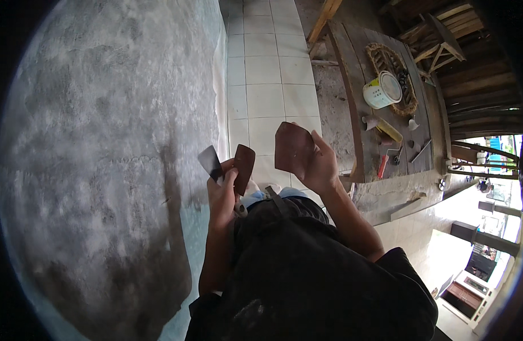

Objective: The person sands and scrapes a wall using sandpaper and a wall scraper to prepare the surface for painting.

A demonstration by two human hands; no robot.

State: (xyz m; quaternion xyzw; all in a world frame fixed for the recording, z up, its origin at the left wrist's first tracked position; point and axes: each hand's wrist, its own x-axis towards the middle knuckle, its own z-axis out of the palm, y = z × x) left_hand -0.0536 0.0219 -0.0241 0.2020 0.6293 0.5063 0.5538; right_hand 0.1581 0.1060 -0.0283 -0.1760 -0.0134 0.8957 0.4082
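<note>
Below chest height, my left hand (220, 193) is closed on two things at once. One is a putty knife (207, 157), its flat grey blade pointing up beside the wall. The other is a piece of brown sandpaper (245, 166), slightly curved, pinched by the thumb. My right hand (325, 167) grips a wider brown sandpaper piece (292, 149) by its right edge, thumb up. A gap separates the two sandpaper pieces, and both are held in the air above the tiled floor.
The grey, patchy plastered wall (102, 131) rises close on my left. White floor tiles (264, 68) run ahead. To the right, a wooden table (358, 74) carries a white bucket (378, 94), a woven tray (406, 65), a yellow object (389, 129) and a red-handled tool (382, 166).
</note>
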